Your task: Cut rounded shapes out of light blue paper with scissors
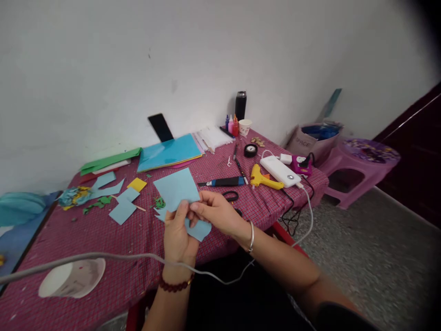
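Observation:
A sheet of light blue paper is held up over the near side of the table. My left hand grips its lower edge, thumb on top, with a second part of blue paper showing beneath the fingers. Whether the two parts are one folded sheet I cannot tell. My right hand pinches the paper's right edge close to the left thumb. Just beyond the hands lie a utility knife with its blade out and black-handled scissors, partly hidden by my right hand.
Blue paper squares, a yellow square and green scraps lie left. A yellow glue gun, white power bank and black tape roll sit right. A white cable crosses before my wrists. A paper cup lies tipped.

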`<state>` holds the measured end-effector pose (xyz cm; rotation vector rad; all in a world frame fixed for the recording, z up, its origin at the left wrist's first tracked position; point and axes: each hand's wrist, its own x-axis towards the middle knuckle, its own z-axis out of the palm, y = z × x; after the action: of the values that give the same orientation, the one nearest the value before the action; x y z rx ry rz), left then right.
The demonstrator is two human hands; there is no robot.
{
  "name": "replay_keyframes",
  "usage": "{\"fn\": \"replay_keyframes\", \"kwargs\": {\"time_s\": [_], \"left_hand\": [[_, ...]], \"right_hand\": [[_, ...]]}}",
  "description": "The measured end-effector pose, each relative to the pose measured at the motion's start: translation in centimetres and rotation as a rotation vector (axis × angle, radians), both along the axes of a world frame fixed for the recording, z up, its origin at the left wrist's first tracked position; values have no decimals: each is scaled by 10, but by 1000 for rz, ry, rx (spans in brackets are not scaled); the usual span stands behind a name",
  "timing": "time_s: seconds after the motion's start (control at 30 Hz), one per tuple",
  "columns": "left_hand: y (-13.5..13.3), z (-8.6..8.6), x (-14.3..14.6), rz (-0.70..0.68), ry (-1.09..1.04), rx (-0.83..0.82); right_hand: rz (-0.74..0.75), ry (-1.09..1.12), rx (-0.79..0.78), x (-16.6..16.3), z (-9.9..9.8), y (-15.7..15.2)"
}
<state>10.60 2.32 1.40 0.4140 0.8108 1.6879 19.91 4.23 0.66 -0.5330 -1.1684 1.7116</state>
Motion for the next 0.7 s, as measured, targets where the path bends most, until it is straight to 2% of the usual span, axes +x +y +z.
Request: {"fn": "replay_keyframes", "kwargs": {"time_s": [0.4,0.57,0.7], "left_hand": [[1,-4,-5,-14,79,66],[1,-5,-5,-45,59,44],[-1,-4,-3,-103,0,-5]], "right_hand": [[-46,-98,122,3,2,1],[-94,-158,192,4,1,1],[-89,-157,160,3,2,0]]}}
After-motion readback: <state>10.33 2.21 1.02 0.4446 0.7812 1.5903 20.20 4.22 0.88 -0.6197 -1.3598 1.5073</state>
